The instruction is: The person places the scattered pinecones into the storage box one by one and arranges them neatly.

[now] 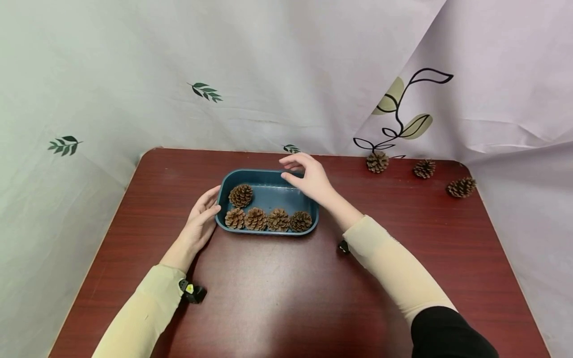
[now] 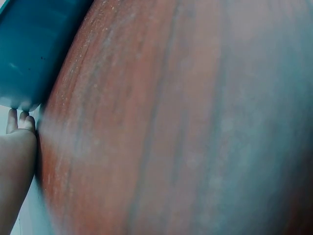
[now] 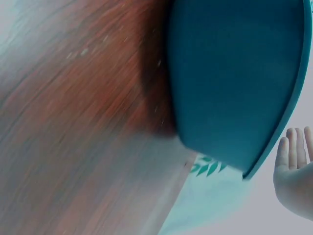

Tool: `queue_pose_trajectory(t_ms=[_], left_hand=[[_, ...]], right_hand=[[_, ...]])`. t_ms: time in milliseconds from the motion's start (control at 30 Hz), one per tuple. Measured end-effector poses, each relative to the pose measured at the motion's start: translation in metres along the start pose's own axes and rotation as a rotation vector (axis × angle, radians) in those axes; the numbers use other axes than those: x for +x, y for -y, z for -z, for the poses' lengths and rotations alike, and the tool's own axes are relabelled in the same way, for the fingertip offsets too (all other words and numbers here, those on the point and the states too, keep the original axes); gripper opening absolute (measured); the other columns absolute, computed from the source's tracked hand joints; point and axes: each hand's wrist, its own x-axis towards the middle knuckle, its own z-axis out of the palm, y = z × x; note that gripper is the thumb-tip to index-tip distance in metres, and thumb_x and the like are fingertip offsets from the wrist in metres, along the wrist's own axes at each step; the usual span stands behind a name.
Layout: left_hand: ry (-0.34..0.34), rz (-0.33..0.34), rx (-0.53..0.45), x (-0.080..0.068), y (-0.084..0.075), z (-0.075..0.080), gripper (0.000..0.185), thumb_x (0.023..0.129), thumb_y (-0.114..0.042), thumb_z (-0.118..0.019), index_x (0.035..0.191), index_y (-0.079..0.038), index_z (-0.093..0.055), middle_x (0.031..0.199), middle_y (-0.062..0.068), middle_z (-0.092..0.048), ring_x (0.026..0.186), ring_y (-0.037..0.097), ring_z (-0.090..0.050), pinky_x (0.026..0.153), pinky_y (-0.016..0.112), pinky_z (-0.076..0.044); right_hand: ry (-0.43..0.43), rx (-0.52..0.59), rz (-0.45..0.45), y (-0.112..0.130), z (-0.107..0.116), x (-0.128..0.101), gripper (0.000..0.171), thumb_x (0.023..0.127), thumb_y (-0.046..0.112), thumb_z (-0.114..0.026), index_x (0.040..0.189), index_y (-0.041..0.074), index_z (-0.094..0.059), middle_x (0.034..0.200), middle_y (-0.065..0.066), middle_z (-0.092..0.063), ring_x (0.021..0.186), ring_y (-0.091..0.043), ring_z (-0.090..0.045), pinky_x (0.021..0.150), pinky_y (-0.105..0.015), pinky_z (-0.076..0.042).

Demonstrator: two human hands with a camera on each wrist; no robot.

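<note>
A blue rectangular tray (image 1: 268, 171) stands on the table, holding several brown pinecones. Four-sided with rounded corners, it has a row of pinecones (image 1: 278, 220) along its near side and one pinecone (image 1: 240, 196) at the back left. At the tray's left end rests my left hand (image 1: 199, 221), its fingers against the outer wall and its thumb at the rim. Over the back right part of the tray is my right hand (image 1: 309, 176), its fingers loosely bent and holding nothing. The right wrist view shows that hand (image 3: 296, 181) beyond the tray wall (image 3: 230, 83) with fingers extended.
On the table's far right lie three more pinecones: one by the back edge (image 1: 377, 162), another pinecone (image 1: 424, 169) beside it, and a third pinecone (image 1: 461, 187) near the right corner. A white patterned cloth (image 1: 268, 74) hangs behind the dark red table (image 1: 403, 248).
</note>
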Motion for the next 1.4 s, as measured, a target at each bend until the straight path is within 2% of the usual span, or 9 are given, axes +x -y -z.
queue_pose_trajectory(t_ms=[333,700,800,933,1033,1167,1233,1400], left_hand=[[-0.005,-0.005,-0.004,-0.001,0.0,-0.001,0.053,0.107,0.006,-0.043,0.156,-0.014,-0.044,0.147,-0.009,-0.059,0.134,0.006,-0.055,0.102,0.021,-0.05],[-0.007,-0.004,0.011,0.0,0.0,-0.001,0.054,0.107,0.006,-0.043,0.157,-0.014,-0.044,0.147,-0.01,-0.059,0.134,0.006,-0.055,0.101,0.02,-0.05],[-0.01,-0.004,0.014,0.0,0.0,0.0,0.054,0.107,0.006,-0.043,0.157,-0.014,-0.044,0.146,-0.01,-0.059,0.134,0.005,-0.055,0.101,0.02,-0.05],[-0.008,-0.003,0.018,0.0,0.0,0.0,0.053,0.107,0.006,-0.043,0.157,-0.013,-0.043,0.146,-0.012,-0.059,0.135,0.005,-0.055,0.102,0.02,-0.05],[-0.004,-0.001,0.017,-0.001,0.0,0.0,0.053,0.108,0.005,-0.044,0.158,-0.013,-0.042,0.146,-0.012,-0.059,0.135,0.004,-0.055,0.102,0.02,-0.05],[-0.004,0.0,0.01,-0.001,0.0,-0.001,0.053,0.108,0.005,-0.044,0.158,-0.013,-0.043,0.145,-0.012,-0.06,0.133,0.004,-0.056,0.101,0.02,-0.05],[-0.006,0.001,0.009,-0.001,0.0,0.0,0.053,0.108,0.005,-0.044,0.157,-0.014,-0.044,0.145,-0.012,-0.06,0.133,0.004,-0.056,0.101,0.02,-0.05],[-0.005,-0.004,0.009,0.0,0.0,0.0,0.052,0.108,0.005,-0.044,0.156,-0.015,-0.046,0.144,-0.012,-0.061,0.132,0.004,-0.057,0.1,0.021,-0.05]], right_hand=[[-0.109,0.026,-0.032,-0.02,0.028,-0.008,0.032,0.097,0.001,-0.075,0.128,-0.002,-0.071,0.127,-0.022,-0.069,0.116,-0.037,-0.07,0.106,-0.041,-0.056],[-0.193,0.059,-0.075,-0.045,0.055,-0.02,0.032,0.095,-0.004,-0.075,0.127,-0.009,-0.071,0.125,-0.03,-0.07,0.115,-0.042,-0.069,0.105,-0.049,-0.055],[-0.214,0.065,-0.095,-0.051,0.062,-0.025,0.033,0.096,-0.003,-0.074,0.128,-0.01,-0.07,0.126,-0.031,-0.07,0.115,-0.043,-0.068,0.104,-0.042,-0.057],[-0.241,0.064,-0.125,-0.059,0.07,-0.03,0.033,0.096,-0.003,-0.074,0.128,-0.009,-0.07,0.125,-0.031,-0.071,0.113,-0.041,-0.069,0.097,-0.022,-0.056],[-0.258,0.054,-0.142,-0.065,0.077,-0.034,0.032,0.096,-0.002,-0.074,0.128,-0.009,-0.071,0.124,-0.031,-0.072,0.109,-0.03,-0.071,0.092,-0.011,-0.053],[-0.275,0.035,-0.158,-0.073,0.085,-0.04,0.032,0.096,-0.001,-0.074,0.127,-0.008,-0.071,0.123,-0.032,-0.072,0.098,-0.004,-0.068,0.089,-0.008,-0.051],[-0.286,0.034,-0.158,-0.076,0.088,-0.043,0.032,0.096,-0.002,-0.073,0.127,-0.009,-0.071,0.123,-0.033,-0.072,0.094,0.006,-0.065,0.088,-0.007,-0.051],[-0.32,0.054,-0.16,-0.084,0.097,-0.048,0.032,0.095,-0.006,-0.072,0.126,-0.014,-0.069,0.121,-0.038,-0.07,0.089,0.012,-0.063,0.084,-0.004,-0.05]])
